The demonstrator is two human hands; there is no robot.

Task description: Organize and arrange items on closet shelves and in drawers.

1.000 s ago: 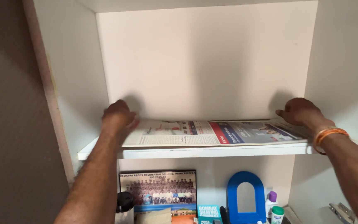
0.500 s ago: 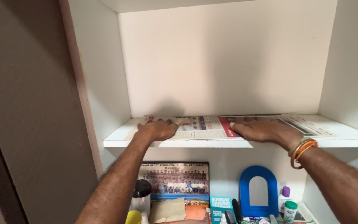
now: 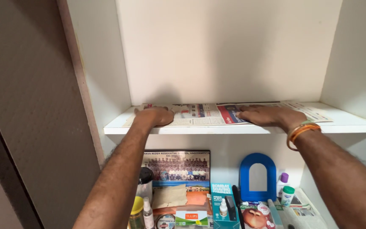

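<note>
Newspaper: thin printed sheet, laid flat on white shelf.
Left hand: palm down, grip flattened, pressed on paper's left part.
Right hand: fingers extended flat on paper; orange bangle worn at wrist.

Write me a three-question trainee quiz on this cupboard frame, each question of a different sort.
1. True or false: both hands press flat on the newspaper that lines the white shelf.
2. Which wrist wears the orange bangle? A) left B) right C) neither
3. Fill in: below the shelf, the blue arch-shaped object stands to the ____ of the framed group photo.

Key:
1. True: left hand and right hand both lie palm-down on the paper, holding nothing.
2. B
3. right
</note>
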